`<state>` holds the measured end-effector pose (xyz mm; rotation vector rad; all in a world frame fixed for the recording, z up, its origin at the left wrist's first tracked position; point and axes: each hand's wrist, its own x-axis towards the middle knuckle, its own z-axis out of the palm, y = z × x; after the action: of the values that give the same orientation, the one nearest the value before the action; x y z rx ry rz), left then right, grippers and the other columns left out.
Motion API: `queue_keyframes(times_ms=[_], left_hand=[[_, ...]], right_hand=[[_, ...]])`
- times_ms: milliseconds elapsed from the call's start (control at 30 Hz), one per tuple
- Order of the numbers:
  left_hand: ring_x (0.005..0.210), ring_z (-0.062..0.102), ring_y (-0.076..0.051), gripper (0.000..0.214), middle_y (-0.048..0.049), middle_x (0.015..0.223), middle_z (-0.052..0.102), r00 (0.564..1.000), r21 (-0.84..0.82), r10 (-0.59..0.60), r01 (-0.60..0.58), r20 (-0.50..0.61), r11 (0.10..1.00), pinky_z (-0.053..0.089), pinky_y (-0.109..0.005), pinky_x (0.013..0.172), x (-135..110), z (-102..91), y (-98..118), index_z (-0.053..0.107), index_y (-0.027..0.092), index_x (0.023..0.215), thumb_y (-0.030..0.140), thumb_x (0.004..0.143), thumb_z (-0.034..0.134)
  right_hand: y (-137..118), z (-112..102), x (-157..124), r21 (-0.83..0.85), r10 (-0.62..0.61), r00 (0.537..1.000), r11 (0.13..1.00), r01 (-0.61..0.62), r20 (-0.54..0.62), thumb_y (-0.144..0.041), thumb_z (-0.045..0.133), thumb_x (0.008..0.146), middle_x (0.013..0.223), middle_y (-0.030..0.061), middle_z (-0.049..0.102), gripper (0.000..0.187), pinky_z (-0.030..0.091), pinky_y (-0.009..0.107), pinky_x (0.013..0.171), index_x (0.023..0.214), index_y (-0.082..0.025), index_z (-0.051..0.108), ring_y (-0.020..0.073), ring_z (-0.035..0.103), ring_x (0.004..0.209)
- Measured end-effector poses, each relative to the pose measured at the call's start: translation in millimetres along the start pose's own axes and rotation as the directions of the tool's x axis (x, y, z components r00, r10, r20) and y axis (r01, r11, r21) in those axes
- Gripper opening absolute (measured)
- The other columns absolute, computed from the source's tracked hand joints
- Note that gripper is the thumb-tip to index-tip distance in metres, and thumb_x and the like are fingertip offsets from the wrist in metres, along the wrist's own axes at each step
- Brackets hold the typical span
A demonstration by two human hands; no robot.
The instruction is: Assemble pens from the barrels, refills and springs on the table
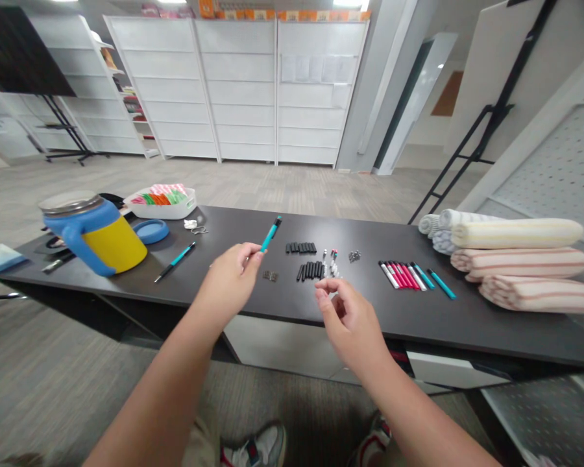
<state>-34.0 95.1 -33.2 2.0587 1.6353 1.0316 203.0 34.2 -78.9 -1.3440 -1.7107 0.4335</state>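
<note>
Okay, left hand has a narrow pinch on a teal pen, thumb against forefinger, raised over the dark table with its black-clipped end pointing up and away. Right hand is half curled at the near edge, thumb close to the index tip, just by the clear small parts (can't tell if something tiny is pinched there).

Containers: white tray, far left edge of the tabletop, holds a pile of packets in pink, orange and green. Blue-and-yellow mug stands in front of it, metallic top on, contents hidden; a round blue lid lies beside it. Orange boxes line the top of the white cabinets, insides not visible.

Loose on the table: second teal pen right of the mug, black grips in a row between the hands, metal springs near the left hand, a line of white, pink and teal barrels further right, then stacked rolled towels.

Writing: print on the orange boxes too small to read; paper sheets on a cabinet door too blurred.
</note>
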Motion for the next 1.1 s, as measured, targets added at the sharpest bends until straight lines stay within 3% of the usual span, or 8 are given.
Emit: queue_keyframes(times_ms=[33,100,167,233,333,467,900,1100], left_hand=[[0.105,0.066,-0.028,0.032,-0.0108,0.11,0.073,1.0,0.206,0.005,-0.001,-0.021,0.979,0.049,-0.038,0.093,3.7,-13.3,-11.9,0.072,0.019,0.113,0.034,0.104,0.046],[0.105,0.065,-0.033,0.036,-0.0156,0.11,0.072,0.996,0.545,-0.034,0.071,-0.078,0.836,0.048,-0.044,0.096,8.8,-34.9,-38.0,0.073,0.015,0.114,0.029,0.104,0.041],[0.102,0.065,-0.036,0.039,-0.0185,0.11,0.07,0.987,0.714,-0.108,0.158,-0.115,0.682,0.048,-0.046,0.094,10.8,-48.1,-63.9,0.073,0.014,0.115,0.03,0.103,0.04],[0.1,0.064,-0.036,0.04,-0.0189,0.11,0.07,0.974,0.776,-0.187,0.219,-0.132,0.592,0.05,-0.045,0.091,10.8,-53.7,-85.0,0.074,0.015,0.115,0.031,0.103,0.039],[0.1,0.064,-0.037,0.04,-0.0205,0.111,0.068,0.951,0.804,-0.278,0.268,-0.133,0.531,0.051,-0.043,0.087,9.7,-54.2,-102.6,0.076,0.014,0.109,0.031,0.103,0.041],[0.103,0.064,-0.037,0.037,-0.0215,0.112,0.068,0.931,0.805,-0.337,0.307,-0.142,0.507,0.051,-0.042,0.086,9.7,-52.8,-108.2,0.077,0.013,0.107,0.03,0.101,0.044],[0.097,0.068,-0.037,0.031,-0.0204,0.102,0.074,0.881,0.757,-0.397,0.438,-0.256,0.485,0.051,-0.04,0.078,12.5,-56.3,-118.3,0.075,0.013,0.107,0.03,0.1,0.05],[0.094,0.067,-0.036,0.031,-0.02,0.102,0.071,0.887,0.759,-0.359,0.442,-0.29,0.479,0.05,-0.04,0.077,11.6,-57.9,-124.8,0.076,0.013,0.103,0.028,0.099,0.049]], right_hand=[[3.5,-2.9,1.3,-0.022,-0.013,1.0,1.0,0.012,-0.026,-0.04,0.056,0.103,0.081,-0.0004,0.067,0.022,0.041,0.028,0.059,0.107,-0.022,0.067,0.0132,0.052,0.054],[11.3,-8.8,4.8,-0.071,-0.058,0.996,0.996,0.054,-0.064,-0.039,0.057,0.103,0.081,-0.0007,0.065,0.02,0.042,0.028,0.06,0.106,-0.022,0.067,0.0132,0.052,0.057],[18.9,-13.5,9.0,-0.119,-0.095,0.992,0.989,0.084,-0.087,-0.039,0.057,0.103,0.082,-0.0008,0.064,0.019,0.042,0.028,0.062,0.105,-0.022,0.066,0.0134,0.053,0.059],[25.4,-15.7,12.9,-0.154,-0.105,0.99,0.984,0.089,-0.099,-0.038,0.057,0.103,0.083,-0.0007,0.063,0.019,0.042,0.029,0.063,0.103,-0.022,0.066,0.0133,0.052,0.059],[31.9,-15.0,16.5,-0.175,-0.092,0.99,0.982,0.073,-0.104,-0.038,0.057,0.103,0.083,-0.0009,0.064,0.018,0.041,0.029,0.062,0.101,-0.023,0.066,0.0133,0.052,0.059],[35.2,-11.9,17.0,-0.18,-0.084,0.992,0.981,0.066,-0.09,-0.039,0.058,0.103,0.082,-0.0014,0.064,0.018,0.04,0.029,0.062,0.1,-0.023,0.066,0.0132,0.052,0.059],[36.9,-11.9,14.6,-0.186,-0.118,0.99,0.977,0.102,-0.074,-0.038,0.056,0.103,0.081,-0.0013,0.063,0.018,0.04,0.029,0.062,0.098,-0.023,0.065,0.0138,0.052,0.059],[38.0,-11.8,14.9,-0.183,-0.122,0.99,0.977,0.108,-0.066,-0.037,0.056,0.103,0.079,-0.0017,0.062,0.018,0.04,0.029,0.062,0.098,-0.023,0.066,0.014,0.052,0.059]])
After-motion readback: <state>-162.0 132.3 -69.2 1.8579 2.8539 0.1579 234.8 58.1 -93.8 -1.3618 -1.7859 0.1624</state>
